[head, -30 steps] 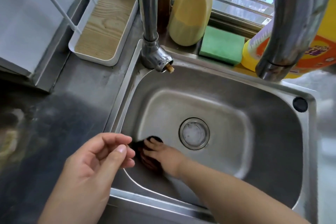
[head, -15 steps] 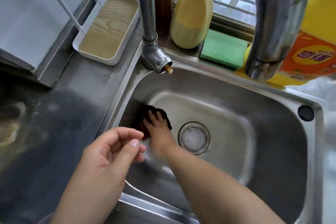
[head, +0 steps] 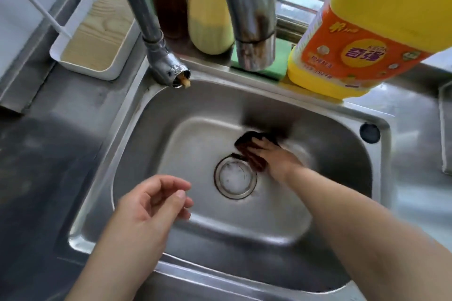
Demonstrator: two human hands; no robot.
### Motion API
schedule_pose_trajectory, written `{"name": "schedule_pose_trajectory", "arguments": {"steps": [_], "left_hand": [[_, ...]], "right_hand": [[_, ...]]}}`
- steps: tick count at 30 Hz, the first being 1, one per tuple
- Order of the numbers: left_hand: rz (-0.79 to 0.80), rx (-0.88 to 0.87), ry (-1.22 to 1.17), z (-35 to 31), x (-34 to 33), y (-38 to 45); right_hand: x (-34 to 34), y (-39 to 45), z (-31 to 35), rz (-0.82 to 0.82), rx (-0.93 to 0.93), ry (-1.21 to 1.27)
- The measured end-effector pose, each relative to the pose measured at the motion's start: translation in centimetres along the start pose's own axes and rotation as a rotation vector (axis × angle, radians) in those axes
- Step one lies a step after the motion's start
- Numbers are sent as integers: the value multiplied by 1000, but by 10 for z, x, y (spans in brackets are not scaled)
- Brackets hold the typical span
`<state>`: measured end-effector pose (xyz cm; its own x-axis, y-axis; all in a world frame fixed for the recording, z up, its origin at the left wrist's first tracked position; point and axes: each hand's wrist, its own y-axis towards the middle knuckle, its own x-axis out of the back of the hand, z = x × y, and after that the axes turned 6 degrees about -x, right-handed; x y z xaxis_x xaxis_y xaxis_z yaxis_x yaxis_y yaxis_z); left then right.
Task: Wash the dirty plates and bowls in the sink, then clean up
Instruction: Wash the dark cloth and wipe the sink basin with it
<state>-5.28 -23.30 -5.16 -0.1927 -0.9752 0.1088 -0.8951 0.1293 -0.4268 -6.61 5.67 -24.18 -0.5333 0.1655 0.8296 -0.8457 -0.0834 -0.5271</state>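
Item: dark scouring cloth (head: pixel 252 154), now right of the drain (head: pixel 236 178), having crossed from the basin's left. My right hand (head: pixel 276 159) is pressing it flat, fingers straight; my left hand (head: pixel 151 205) is hovering, loosely curled, holding nothing. Sink (head: pixel 330 117) is holding no dishes, so I am judging cleanup underway.

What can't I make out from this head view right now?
- Right hand and dark cloth: motion-blurred, so the grip is unclear.
- Green sponge: mostly behind the tap spout.
- Detergent bottle: top cut off by the frame edge.
- Drain strainer: contents too blurred.
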Motion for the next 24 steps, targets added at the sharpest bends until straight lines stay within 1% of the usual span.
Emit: {"name": "schedule_pose_trajectory", "arguments": {"steps": [2, 3, 4, 5, 6, 7, 8, 9, 10, 13, 14, 15, 16, 18, 19, 21, 24], "left_hand": [[6, 15, 22, -2, -2, 2], [15, 6, 26, -4, -3, 4], [25, -2, 34, -6, -4, 6], [37, -13, 43, -8, -5, 8], [46, -22, 49, -11, -7, 10], [50, -30, 47, -12, -9, 12], [53, -30, 46, -14, -11, 14], [61, -30, 53, -14, -14, 14], [77, -28, 66, -15, -16, 15], [107, -29, 125, -9, -19, 21], [107, -30, 147, -5, -20, 24], [108, -32, 167, -2, -20, 26], [114, -30, 188, 0, -19, 28], [126, -25, 230, 3, -16, 30], [128, -22, 247, 4, -14, 31], [124, -11, 263, 4, -6, 34], [105, 1, 243, 3, 11, 38]], "right_hand": [[-27, -43, -11, -42, -154, 120], [-36, -61, -8, -7, -243, 130], [-41, -75, -1, 83, -284, 188], [-42, -87, 8, 156, -259, 217], [-39, -99, 22, 248, -204, 190], [-34, -105, 35, 372, -120, 115], [-24, -109, 44, 436, -99, 61], [-15, -109, 43, 456, -106, 21], [-1, -103, 37, 441, -128, -17], [25, -64, 0, 176, -277, -48], [31, -54, -8, 141, -338, -105], [27, -49, -15, 166, -382, -146], [20, -51, -14, 233, -424, -168], [1, -70, -1, 351, -442, -264], [-11, -80, 9, 388, -444, -254], [-20, -99, 41, 420, -533, -79], [-18, -104, 91, 546, -527, 25]]}}
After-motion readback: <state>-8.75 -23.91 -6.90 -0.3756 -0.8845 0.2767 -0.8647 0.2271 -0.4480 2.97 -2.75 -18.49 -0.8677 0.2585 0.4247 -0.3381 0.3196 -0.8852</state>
